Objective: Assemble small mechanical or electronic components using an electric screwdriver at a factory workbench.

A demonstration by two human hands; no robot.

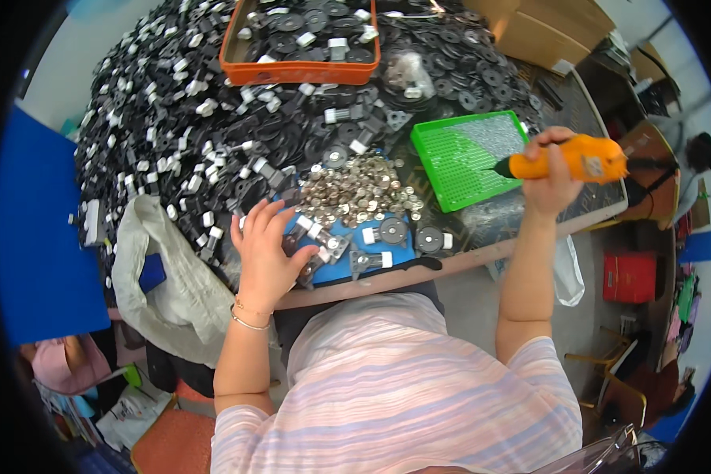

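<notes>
My right hand (pixel 551 183) is wrapped round an orange electric screwdriver (pixel 594 158) held sideways. Its dark tip points left over a shallow green tray (pixel 442 170), which has a gridded bottom and many small silvery screws gathered at its far right. My left hand (pixel 262 249) is open, fingers spread, just above black-and-white parts at the left end of a blue mat (pixel 344 270). A black part with a white block and a round disc (pixel 391 231) lies on that mat, and a similar part (pixel 430 239) rests to its right. Beyond them is a pile of shiny metal caps (pixel 355 189).
A large heap of black and white plastic parts (pixel 166 118) covers the table's left and back. An orange-red bin (pixel 300 77) sits in it. A whitish sack (pixel 146 292) hangs at the left edge. A cardboard box (pixel 549 35) stands back right; other people sit nearby.
</notes>
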